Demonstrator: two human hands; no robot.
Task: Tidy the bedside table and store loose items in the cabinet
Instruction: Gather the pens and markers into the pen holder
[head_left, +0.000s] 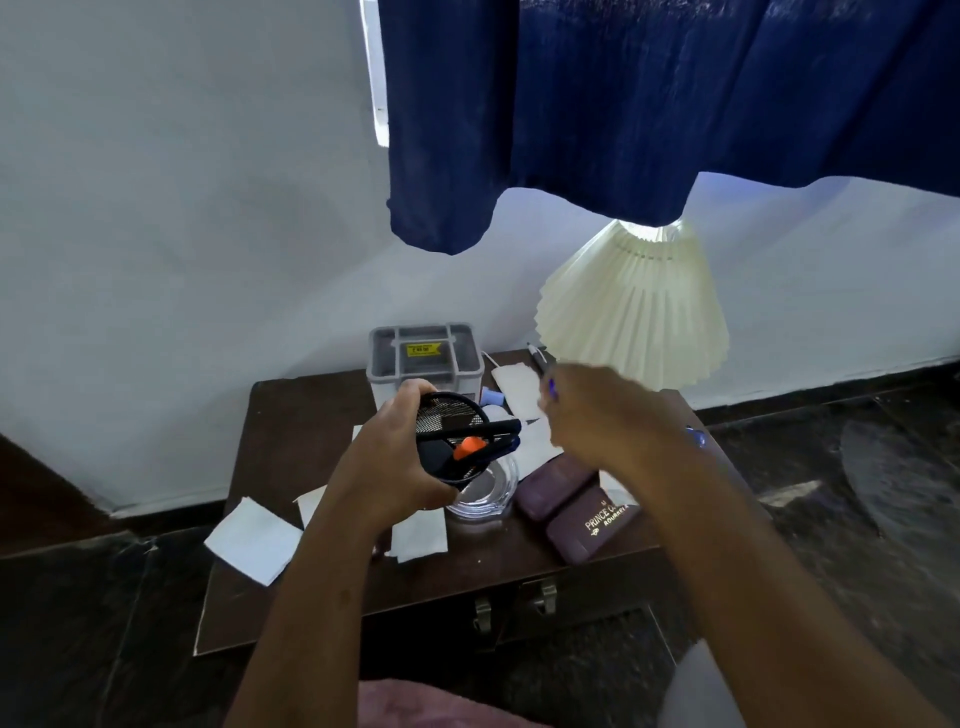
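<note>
1. Bedside table dead centre and crowded: scraps of paper, a glass dish, two purple cases, a grey box at the back by the wall, and a lamp on the far right corner.
2. Gripping a black mesh cup in the left hand, fingers and thumb wrapped round its wall. Held off the top, just above the glass dish, and tipped with its mouth toward the other hand, most likely to make dropping things in easy.
3. Carrying a few pens inside, one with an orange cap, all lying across the mouth because of the tilt.
4. Hovering with the right hand between cup and lamp, badly blurred. Fingers curled in, apparently pinching a blue pen, tip poking out toward the cup. Hard to swear to the grip through the blur.
5. Spotting one more dark pen at the foot of the lamp, beside a paper. Probably the next pick.
6. Looking down at the cabinet doors under the top: closed, two metal handles side by side. Gathering stage by the look of it, with storing not yet begun.
</note>
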